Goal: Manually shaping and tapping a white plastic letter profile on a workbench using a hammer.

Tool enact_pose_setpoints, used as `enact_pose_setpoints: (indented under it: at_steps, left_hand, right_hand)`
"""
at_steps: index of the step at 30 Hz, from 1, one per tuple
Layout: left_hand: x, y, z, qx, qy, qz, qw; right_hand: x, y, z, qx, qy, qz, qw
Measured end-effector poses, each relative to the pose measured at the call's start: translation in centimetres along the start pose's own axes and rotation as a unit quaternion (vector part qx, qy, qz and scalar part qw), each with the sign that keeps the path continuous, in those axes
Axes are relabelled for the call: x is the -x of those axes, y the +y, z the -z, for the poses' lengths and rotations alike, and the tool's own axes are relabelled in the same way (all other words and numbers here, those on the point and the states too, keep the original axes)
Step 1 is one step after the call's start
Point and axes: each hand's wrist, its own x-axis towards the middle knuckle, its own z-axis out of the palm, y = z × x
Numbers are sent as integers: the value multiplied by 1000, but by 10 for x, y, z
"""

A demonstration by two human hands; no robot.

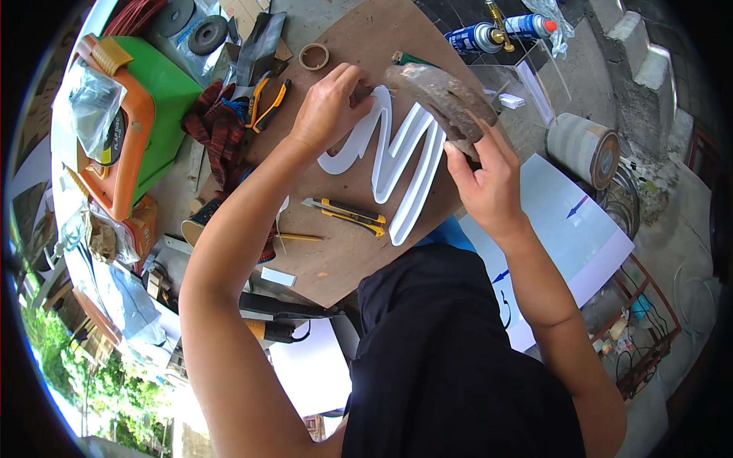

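Note:
A white, deep-walled piece of bent strip (391, 164), shaped like a flowing letter, lies on the brown board (328, 256). My left hand (334, 105) is at its upper left end, fingers curled and thumb against its edge. My right hand (489, 179) grips a worn, grey-brown, thick curved piece (439, 99), perhaps a ring or roll, tilted above the letter's upper right part. This piece hides some of the letter. Nearer me on the board lies a yellow-and-black utility knife (347, 215). A tan tape roll (313, 56) sits beyond my left hand.
Orange-handled pliers (269, 105) and a dark red checked cloth (217, 130) lie left, beside a green-and-orange box (149, 114). Blue gas cans (475, 38) stand far right. A striped roll (584, 151) and a white sheet (565, 229) are right. A pencil (301, 237) lies near the utility knife.

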Motion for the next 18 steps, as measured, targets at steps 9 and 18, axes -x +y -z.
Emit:
enact_pose_setpoints:
  at_steps: [9, 18]
  left_hand:
    - [20, 60, 68, -103, -38, 38, 993]
    - [89, 125, 13, -115, -79, 164, 977]
  right_hand:
    - [55, 18, 58, 35, 48, -109, 992]
    - [105, 22, 75, -13, -18, -187, 982]
